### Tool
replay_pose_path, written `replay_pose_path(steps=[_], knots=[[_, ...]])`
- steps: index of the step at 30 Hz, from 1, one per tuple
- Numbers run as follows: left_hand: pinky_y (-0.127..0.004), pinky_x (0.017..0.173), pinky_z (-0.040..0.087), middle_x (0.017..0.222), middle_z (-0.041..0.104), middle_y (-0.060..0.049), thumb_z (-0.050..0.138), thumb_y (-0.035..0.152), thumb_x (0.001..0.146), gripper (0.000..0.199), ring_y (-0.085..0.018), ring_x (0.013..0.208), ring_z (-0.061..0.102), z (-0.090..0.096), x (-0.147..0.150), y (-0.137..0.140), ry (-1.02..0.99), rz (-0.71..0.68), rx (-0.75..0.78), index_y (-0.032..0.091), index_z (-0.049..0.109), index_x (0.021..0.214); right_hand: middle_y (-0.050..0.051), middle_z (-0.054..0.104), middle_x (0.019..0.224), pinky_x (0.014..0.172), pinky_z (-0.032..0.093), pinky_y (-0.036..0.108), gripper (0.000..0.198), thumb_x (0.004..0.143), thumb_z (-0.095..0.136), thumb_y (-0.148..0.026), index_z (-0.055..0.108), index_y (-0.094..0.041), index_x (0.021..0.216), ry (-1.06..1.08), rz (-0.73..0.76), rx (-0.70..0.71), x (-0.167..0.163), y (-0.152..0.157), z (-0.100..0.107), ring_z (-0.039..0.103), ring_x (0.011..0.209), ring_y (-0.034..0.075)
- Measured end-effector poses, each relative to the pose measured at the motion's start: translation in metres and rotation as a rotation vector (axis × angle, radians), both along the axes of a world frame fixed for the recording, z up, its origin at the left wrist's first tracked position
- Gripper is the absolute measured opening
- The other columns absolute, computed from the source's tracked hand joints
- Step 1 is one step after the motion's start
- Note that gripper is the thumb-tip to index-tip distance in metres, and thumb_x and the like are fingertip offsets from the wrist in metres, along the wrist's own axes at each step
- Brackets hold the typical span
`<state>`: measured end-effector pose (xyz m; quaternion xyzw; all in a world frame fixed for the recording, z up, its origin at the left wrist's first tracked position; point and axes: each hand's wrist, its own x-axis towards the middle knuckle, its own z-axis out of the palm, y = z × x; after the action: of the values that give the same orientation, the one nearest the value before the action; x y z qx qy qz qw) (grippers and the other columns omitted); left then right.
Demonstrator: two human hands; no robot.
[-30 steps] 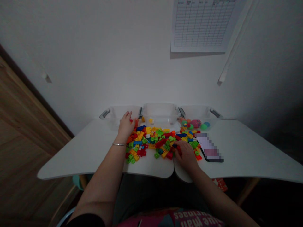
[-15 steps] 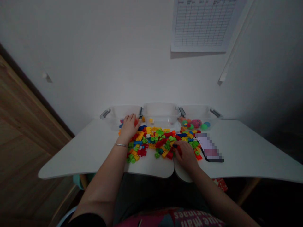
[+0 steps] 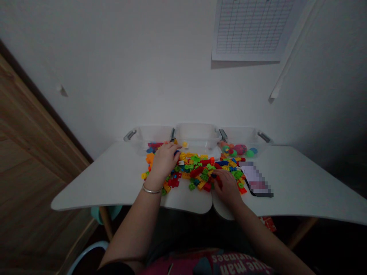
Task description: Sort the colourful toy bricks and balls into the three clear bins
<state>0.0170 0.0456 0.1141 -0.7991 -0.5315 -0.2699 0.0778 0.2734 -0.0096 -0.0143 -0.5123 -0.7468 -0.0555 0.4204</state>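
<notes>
A heap of colourful plastic building blocks [image 3: 197,168] is spread over the white table. My left hand [image 3: 164,162], a bangle on its wrist, reaches over the heap's left side; its fingers close on a blue building block [image 3: 177,153], partly covered by them. My right hand [image 3: 228,187] rests low at the heap's right edge with fingers curled. A red building block [image 3: 219,181] shows between its thumb and fingers, and a dark blue piece lies at the fingertips. Behind the heap stands a clear left bin [image 3: 155,131] with red and blue pieces inside.
A clear middle bin [image 3: 196,131] holds a yellow piece. The clear right bin [image 3: 239,133] contains colourful balls. A phone [image 3: 256,179] lies right of the blocks on the white table [image 3: 292,179]. Behind is a wall with a printed sheet [image 3: 249,34].
My left hand has left the left bin's front and moved right and nearer, onto a blue block. The red block it held now appears in that bin. My right hand barely moved.
</notes>
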Motion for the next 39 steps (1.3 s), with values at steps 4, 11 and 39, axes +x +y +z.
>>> replay_pose_path(steps=[4,11,39], knots=[[-0.038,0.083,0.049,0.094,0.069,-0.01,0.056,0.028,0.086,0.017,-0.027,0.093,0.062,-0.015,-0.002,-0.013,0.218,0.094,-0.154,0.021,0.071,0.093,0.011,0.067,0.11,0.095,0.046,0.047,0.024,0.084,0.051,-0.017,0.063,-0.019,0.105,-0.012,0.002,-0.008,0.0,0.0,0.0,0.058,0.106,0.026],[-0.039,0.077,0.049,0.092,0.07,-0.014,0.06,0.038,0.084,0.023,-0.031,0.093,0.064,-0.033,-0.004,-0.03,0.392,0.153,-0.343,0.018,0.07,0.088,0.011,0.067,0.11,0.095,0.047,0.047,0.025,0.084,0.051,-0.017,0.063,-0.019,0.105,0.008,0.006,-0.004,0.001,-0.001,0.0,0.059,0.106,0.026],[-0.031,0.075,0.045,0.094,0.072,-0.013,0.037,0.039,0.092,0.04,-0.024,0.089,0.067,-0.05,-0.004,-0.019,-0.035,0.215,-0.512,0.016,0.069,0.094,0.009,0.067,0.108,0.096,0.045,0.045,0.021,0.09,0.048,-0.022,0.064,-0.02,0.103,0.02,0.01,0.012,0.001,-0.001,0.0,0.058,0.105,0.025]])
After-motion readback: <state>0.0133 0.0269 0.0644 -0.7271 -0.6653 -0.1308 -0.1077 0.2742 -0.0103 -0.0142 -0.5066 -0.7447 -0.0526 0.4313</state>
